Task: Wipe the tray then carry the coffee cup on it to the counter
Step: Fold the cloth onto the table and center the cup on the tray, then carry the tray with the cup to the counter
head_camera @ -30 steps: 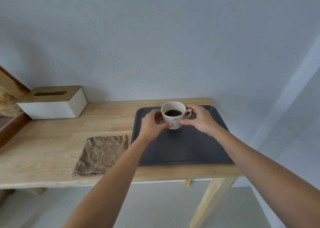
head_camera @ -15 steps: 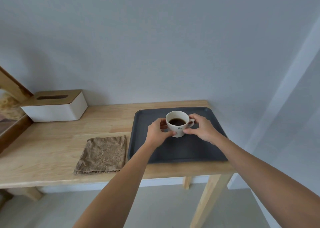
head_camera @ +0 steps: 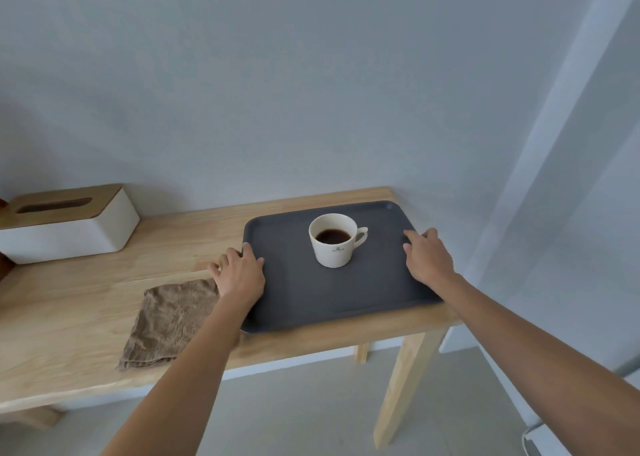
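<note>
The cup (head_camera: 334,240) of coffee stands upright on the dark tray (head_camera: 301,296), on the worktop (head_camera: 79,303). The left hand (head_camera: 240,275) and right hand (head_camera: 427,258) rest loosely spread on the tray's side edges, neither clearly gripping.

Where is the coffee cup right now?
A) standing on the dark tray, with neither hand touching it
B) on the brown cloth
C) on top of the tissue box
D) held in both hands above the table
A: the cup stands upright on the tray, while the left hand and right hand rest at the tray's side edges, apart from the cup.
</note>
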`<state>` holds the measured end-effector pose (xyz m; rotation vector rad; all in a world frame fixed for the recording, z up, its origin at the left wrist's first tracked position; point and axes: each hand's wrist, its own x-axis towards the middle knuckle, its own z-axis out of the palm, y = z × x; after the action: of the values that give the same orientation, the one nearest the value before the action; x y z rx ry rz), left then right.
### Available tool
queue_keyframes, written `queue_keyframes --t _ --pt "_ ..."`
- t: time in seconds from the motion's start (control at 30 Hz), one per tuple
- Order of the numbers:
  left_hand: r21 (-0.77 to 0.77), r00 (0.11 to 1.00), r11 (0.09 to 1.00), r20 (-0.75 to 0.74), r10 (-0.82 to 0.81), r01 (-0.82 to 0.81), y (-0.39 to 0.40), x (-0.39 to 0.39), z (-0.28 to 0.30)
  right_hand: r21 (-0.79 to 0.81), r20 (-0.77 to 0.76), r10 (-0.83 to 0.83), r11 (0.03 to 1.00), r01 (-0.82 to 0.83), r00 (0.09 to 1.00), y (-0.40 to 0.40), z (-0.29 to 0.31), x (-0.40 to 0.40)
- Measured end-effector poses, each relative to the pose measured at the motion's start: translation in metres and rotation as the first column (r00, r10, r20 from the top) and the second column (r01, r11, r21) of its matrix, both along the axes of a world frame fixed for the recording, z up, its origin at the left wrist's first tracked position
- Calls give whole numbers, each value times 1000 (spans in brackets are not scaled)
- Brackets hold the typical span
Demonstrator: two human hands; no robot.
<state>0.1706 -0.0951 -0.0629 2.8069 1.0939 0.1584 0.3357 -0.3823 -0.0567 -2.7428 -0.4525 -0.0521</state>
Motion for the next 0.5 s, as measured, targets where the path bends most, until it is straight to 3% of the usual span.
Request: queue_keyframes --t 0.17,0.3,0.5 --pt "65 999 997 21 -35 34 7 1 -7 -79 15 -28 996 29 999 -6 1 1" --pt "87 997 994 28 -74 72 7 8 -8 -42 -13 -49 998 49 999 -17 5 2" --pt "-107 955 966 210 -211 237 -24 33 20 47 -36 -137 989 139 990 -67 8 -10"
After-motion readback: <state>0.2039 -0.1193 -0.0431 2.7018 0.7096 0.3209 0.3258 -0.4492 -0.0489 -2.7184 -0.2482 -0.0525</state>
